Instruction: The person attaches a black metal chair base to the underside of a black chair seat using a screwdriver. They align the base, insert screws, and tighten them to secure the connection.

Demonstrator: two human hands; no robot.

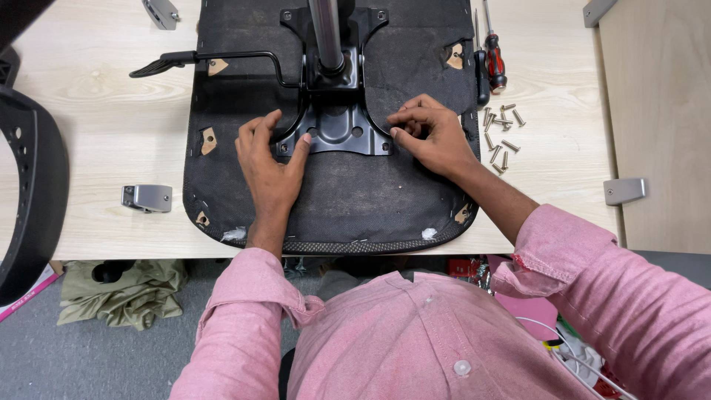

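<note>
An upturned black chair seat (348,196) lies on the pale wooden table (96,111). A black metal mounting plate (335,130) with a grey gas cylinder (326,33) sits on it. My left hand (270,159) rests flat on the seat, its index finger touching the plate's near left corner. My right hand (433,137) is at the plate's near right corner, fingertips pinched together; whether a screw is between them I cannot tell. A black lever (215,59) sticks out to the left of the plate.
Several loose screws (500,133) lie right of the seat, beside a red-and-black screwdriver (493,55). A grey metal bracket (147,197) lies at the left. Another bracket (161,11) sits at the top. A black chair backrest (33,200) stands at the far left.
</note>
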